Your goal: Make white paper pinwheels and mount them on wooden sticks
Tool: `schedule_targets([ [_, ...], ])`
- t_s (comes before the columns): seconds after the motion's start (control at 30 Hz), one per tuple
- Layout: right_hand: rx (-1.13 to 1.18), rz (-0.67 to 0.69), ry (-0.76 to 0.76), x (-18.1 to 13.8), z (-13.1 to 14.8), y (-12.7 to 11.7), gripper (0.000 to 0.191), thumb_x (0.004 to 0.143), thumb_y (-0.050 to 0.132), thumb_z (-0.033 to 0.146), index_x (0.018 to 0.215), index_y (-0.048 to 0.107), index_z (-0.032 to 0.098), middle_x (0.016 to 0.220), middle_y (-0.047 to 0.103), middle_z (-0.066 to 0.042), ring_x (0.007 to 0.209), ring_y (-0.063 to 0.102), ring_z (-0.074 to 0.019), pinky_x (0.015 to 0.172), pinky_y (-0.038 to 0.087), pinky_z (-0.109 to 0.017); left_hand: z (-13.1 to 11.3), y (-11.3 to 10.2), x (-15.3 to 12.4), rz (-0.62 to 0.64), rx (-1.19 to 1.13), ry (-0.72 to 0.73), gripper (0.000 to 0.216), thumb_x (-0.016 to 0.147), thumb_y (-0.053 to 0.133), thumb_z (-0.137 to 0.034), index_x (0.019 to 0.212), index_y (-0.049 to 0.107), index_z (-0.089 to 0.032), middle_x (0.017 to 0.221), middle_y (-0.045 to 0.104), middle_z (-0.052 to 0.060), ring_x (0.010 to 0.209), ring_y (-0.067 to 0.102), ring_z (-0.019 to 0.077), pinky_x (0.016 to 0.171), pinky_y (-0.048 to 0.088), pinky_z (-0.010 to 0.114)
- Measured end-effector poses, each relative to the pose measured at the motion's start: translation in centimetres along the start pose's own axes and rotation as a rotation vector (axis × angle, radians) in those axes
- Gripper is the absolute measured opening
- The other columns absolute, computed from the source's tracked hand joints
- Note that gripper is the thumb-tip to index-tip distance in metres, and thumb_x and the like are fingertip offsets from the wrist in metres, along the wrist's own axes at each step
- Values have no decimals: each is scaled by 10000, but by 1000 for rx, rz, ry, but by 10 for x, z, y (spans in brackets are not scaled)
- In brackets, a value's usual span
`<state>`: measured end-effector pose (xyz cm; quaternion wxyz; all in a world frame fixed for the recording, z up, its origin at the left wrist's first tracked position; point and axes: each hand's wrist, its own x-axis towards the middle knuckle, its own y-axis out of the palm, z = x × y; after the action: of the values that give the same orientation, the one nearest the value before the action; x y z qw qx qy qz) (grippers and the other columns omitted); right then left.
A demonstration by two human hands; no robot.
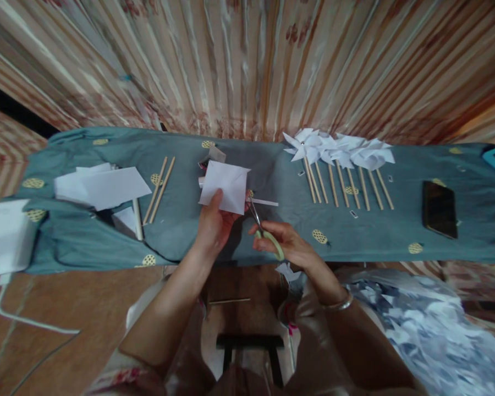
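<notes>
My left hand (216, 223) grips a square of white paper (226, 184) by its lower edge, thumb on top. Slanting lines, creases or cuts, run in from the square's upper right corner. My right hand (282, 242) is closed round the green handles of a pair of scissors (270, 239). The blades point up and left, at the paper's lower right edge; whether they touch it I cannot tell. A narrow white paper strip (266, 202) lies just right of the blade tips. Behind the square sits a small, partly hidden box-like item (213, 155).
Several white paper pinwheels (338, 148) on wooden sticks lie in a row at right, with a phone (439, 209) beyond. Leftward are two sticks (159, 190), stacked white paper (103, 187) and a white corded device (6, 236). A bag of paper pieces (433, 324) stands below right.
</notes>
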<state>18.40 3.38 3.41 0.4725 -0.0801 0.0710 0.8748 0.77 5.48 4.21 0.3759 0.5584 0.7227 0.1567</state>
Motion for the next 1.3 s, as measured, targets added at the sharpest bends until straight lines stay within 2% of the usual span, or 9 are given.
schedule_targets([
  [0.1,-45,51,19,-2,-1,2,301,741,771,462,887,719,204,599,525,53,533,425,-79,474,340,-195,-3,0,0,-18,-9,-5,443,913,591,-323,1318,532,-155,1087,734,112,947,731,248,897,567,406],
  [0.4,-60,44,29,0,-5,3,307,737,767,468,807,699,177,565,423,65,527,341,-71,457,270,-198,3,7,-4,-25,-30,-7,345,957,508,-268,1264,557,-121,1050,737,112,1033,713,248,968,549,412],
  [0.57,-19,46,49,1,-4,4,324,708,786,479,795,699,179,564,445,62,515,353,-71,444,285,-200,5,7,-4,-39,-33,-16,327,933,560,-276,1206,580,-97,1111,725,144,1070,701,259,994,540,417],
  [1.07,38,18,79,2,-6,6,279,680,819,400,802,698,180,574,491,65,503,383,-62,448,303,-200,7,7,-4,-53,-48,-9,302,945,535,-253,1198,595,-100,1098,736,138,1083,698,263,1004,539,428],
  [1.3,89,-2,153,3,-13,7,336,638,843,438,802,690,188,565,550,59,496,468,-73,459,355,-198,4,9,-5,-60,-69,7,358,958,512,-212,1304,537,-120,1106,738,127,1048,712,248,1001,541,433],
])
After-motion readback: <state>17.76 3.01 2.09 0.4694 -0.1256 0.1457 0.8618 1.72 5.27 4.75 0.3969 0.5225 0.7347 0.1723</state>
